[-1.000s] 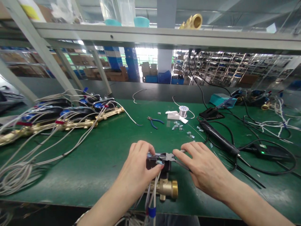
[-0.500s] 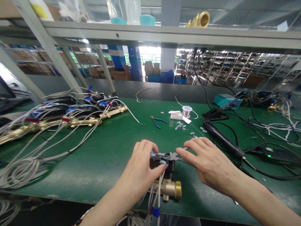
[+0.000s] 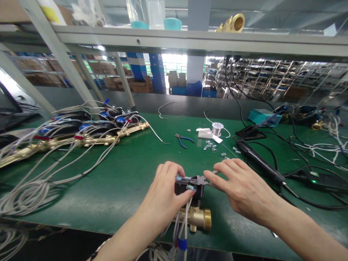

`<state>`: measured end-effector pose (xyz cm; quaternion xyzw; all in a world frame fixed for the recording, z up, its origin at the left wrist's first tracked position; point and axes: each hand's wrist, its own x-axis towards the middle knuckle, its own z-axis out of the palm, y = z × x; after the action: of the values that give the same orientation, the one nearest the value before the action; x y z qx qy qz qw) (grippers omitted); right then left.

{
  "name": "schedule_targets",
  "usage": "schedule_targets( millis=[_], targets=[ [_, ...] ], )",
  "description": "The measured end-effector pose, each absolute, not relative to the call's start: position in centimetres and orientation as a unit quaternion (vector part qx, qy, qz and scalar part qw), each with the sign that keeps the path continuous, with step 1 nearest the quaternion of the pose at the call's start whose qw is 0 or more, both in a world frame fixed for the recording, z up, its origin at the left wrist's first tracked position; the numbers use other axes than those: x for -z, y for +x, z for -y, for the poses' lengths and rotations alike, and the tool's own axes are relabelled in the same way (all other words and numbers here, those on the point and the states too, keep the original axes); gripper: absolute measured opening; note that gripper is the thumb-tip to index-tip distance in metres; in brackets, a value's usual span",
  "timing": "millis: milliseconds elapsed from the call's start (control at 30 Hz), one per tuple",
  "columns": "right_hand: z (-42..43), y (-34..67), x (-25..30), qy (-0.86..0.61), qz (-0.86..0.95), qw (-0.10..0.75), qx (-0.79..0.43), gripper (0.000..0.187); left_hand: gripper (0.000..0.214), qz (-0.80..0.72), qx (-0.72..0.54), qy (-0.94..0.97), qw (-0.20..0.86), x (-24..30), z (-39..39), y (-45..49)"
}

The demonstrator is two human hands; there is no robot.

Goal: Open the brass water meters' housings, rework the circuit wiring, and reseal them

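A brass valve [image 3: 199,219] with a black block on top lies near the front edge of the green bench mat [image 3: 127,170]. My left hand [image 3: 164,194] is closed, its thumb and fingers pinching small metal terminals and grey wires [image 3: 181,226] at the black block. My right hand [image 3: 241,188] is closed on a slim metal plier-like tool [image 3: 202,180] whose dark jaws meet the terminals between my two hands. The wires run down off the bench edge.
A row of brass valves with grey cables [image 3: 81,139] lies at the left. Blue-handled pliers [image 3: 183,139], a solder spool [image 3: 216,127], loose small terminals [image 3: 209,146], a black soldering iron [image 3: 258,161] and tangled black cables [image 3: 312,174] sit behind and right.
Both hands keep their hold on the terminals and the tool. The view has shifted a little, so everything sits slightly further right in the picture.
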<state>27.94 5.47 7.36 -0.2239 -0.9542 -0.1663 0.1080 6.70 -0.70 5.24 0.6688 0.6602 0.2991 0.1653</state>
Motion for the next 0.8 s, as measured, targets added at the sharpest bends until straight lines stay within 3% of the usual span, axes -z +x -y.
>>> schedule_targets(
  millis=[333, 600, 800],
  targets=[
    [-5.5, 28.1, -7.1, -0.222, 0.956, 0.108, 0.156, 0.057, 0.025, -0.653, -0.306, 0.672, 0.167, -5.1, 0.7, 6.6],
    [-5.5, 27.7, -6.3, -0.215, 0.946, 0.153, 0.189, 0.045, 0.025, -0.655, -0.303, 0.672, 0.163, -5.1, 0.7, 6.7],
    [-5.1, 27.8, -5.9, -0.227, 0.952, 0.13, 0.16, 0.042, 0.023, -0.652, -0.294, 0.68, 0.161, -5.2, 0.5, 6.8]
  ],
)
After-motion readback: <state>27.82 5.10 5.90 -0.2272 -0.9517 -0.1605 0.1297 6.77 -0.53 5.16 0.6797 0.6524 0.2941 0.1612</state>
